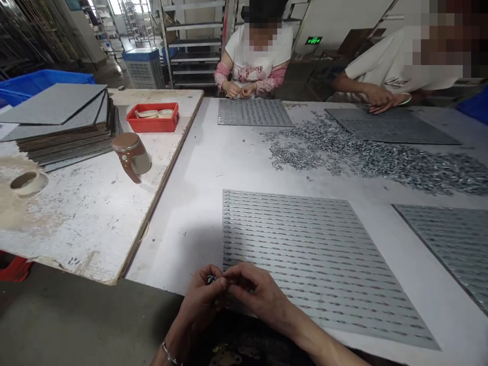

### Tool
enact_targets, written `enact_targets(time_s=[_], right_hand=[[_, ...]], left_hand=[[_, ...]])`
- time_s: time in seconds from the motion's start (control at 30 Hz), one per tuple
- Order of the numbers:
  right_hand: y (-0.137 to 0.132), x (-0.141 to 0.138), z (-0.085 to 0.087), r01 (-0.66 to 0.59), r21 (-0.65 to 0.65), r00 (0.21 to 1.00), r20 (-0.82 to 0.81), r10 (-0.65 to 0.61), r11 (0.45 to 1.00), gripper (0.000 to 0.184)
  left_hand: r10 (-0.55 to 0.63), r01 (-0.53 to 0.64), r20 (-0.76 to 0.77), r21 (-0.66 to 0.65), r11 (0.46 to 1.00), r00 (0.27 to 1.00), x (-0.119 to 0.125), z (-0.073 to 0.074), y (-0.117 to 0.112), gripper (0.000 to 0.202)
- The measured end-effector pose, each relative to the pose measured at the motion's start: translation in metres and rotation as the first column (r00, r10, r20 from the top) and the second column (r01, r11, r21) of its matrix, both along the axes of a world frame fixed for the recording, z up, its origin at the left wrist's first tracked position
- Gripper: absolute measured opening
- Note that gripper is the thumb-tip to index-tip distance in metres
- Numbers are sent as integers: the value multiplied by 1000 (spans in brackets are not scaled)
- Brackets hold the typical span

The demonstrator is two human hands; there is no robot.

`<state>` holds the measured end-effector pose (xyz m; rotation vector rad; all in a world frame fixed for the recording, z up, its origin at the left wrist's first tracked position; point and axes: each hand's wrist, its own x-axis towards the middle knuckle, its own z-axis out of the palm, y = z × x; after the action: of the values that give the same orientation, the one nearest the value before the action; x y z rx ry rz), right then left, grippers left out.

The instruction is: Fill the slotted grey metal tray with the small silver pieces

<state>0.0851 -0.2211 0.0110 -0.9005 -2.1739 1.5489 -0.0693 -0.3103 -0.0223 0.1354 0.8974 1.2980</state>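
Observation:
My left hand [204, 295] is curled around a few small shiny metal pieces [211, 279], which show between thumb and forefinger. Against its fingertips my right hand [261, 291] holds thumb and fingers in a pinch; whatever is in that pinch is too small or hidden to make out. Both hands are at the table's near edge, over the near left corner of a flat grey board [301, 239]. Rows of small, narrow metal pieces cover this board. Beyond it lies a wide heap of loose metal pieces [381, 155].
Another filled board [450, 239] lies to the right. Across the table, two people work at boards [253, 113] [396, 127]. On the left table [95, 213] are a brown-lidded mug [131, 155], a red tray [152, 124], a tape roll [28, 184] and stacked boards [57, 104].

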Motion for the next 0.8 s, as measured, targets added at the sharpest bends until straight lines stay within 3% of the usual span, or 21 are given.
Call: enact_targets(time_s=[0.13,0.23,0.33,0.43,0.63,0.8], right_hand=[[-2,4,-1,-1,-29,999,39,2,1000,17],[4,6,-4,39,-5,993,115,-38,999,18],[13,1,-11,130,99,972,186,-146,987,20],[16,-8,-22,131,234,955,233,-186,963,21],[9,-22,-44,106,421,913,317,-256,901,18],[10,-21,-42,81,428,915,326,-237,900,10]], left_hand=[[-65,64,-41,-25,998,997,3,-4,-4,45],[-39,35,-57,-72,997,998,2,-4,-2,44],[80,-94,-119,-117,989,990,-8,0,1,38],[163,-189,-201,-118,975,966,-22,8,3,38],[176,-202,-243,-87,975,954,-29,12,-1,39],[151,-166,-207,-58,984,967,-22,1,-5,38]])
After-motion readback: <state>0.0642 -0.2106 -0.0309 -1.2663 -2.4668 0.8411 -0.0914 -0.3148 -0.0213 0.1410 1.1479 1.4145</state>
